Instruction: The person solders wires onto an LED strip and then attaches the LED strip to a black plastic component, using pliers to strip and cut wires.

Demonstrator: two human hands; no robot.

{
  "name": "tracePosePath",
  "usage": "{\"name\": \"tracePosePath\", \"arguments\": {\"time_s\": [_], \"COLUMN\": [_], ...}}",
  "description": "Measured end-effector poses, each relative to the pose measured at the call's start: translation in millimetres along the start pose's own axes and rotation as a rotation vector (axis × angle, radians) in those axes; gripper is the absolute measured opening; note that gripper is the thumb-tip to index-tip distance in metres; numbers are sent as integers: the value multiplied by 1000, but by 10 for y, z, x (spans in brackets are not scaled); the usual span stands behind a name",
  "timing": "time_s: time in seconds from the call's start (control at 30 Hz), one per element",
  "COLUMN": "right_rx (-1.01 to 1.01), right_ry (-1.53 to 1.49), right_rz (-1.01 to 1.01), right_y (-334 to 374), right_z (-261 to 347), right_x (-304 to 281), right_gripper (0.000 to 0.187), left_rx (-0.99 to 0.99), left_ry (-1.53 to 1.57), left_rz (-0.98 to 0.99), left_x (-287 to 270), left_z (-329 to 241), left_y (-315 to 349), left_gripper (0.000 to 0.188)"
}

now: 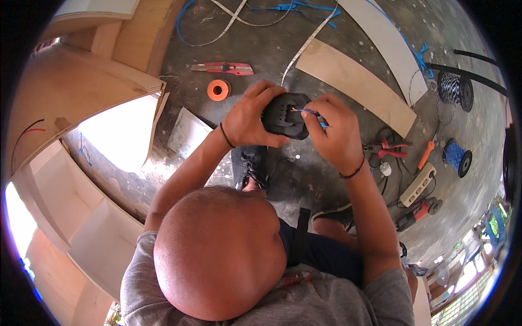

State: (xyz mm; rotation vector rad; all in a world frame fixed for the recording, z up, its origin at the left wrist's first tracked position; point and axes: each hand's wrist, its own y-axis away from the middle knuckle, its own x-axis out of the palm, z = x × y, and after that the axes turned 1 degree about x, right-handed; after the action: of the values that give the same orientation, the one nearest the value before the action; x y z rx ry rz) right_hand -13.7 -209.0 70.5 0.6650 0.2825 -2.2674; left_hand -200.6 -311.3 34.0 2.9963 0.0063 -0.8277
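Observation:
In front of me my left hand (pixel 246 117) is closed around the edge of a black plastic housing (pixel 283 130) with rounded corners and a row of slots in its middle. My right hand (pixel 338 130) pinches a thin blue wire (pixel 308 112) between thumb and fingers at the housing's right side. The wire's reddish tip reaches over the slots; whether it touches them I cannot tell. The right palm hides part of the wire, and some blue shows again under the fingers.
Red utility knife (pixel 239 69), orange tape roll (pixel 211 91) and white tape measure strip (pixel 308 44) lie beyond my hands. To the right are a plywood strip (pixel 353 81), red-handled pliers (pixel 394 148), orange-handled screwdriver (pixel 426 155), power strip (pixel 417 185), angle grinder (pixel 416 214) and cord spools (pixel 457 157). Wooden cabinets (pixel 81 87) stand left.

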Motion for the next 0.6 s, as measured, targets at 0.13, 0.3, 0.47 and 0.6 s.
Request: {"name": "tracePosePath", "arguments": {"time_s": [0.13, 0.3, 0.47, 0.6], "right_rx": [-53, -132, 45, 255], "right_ry": [111, 199, -88, -297], "right_rz": [13, 27, -39, 8], "right_y": [-19, -5, -18, -8], "right_z": [100, 114, 26, -80], "right_x": [-65, -82, -51, -54], "right_gripper": [7, 8, 6, 8], "left_rx": [48, 65, -1, -80], "left_ry": [-66, -144, -290, -409], "left_rz": [-60, -67, -7, 108], "left_x": [-58, -57, 98, 259], "left_z": [-64, -88, 242, 478], "left_y": [-9, -9, 17, 111], "left_gripper": [84, 83, 86, 86]}}
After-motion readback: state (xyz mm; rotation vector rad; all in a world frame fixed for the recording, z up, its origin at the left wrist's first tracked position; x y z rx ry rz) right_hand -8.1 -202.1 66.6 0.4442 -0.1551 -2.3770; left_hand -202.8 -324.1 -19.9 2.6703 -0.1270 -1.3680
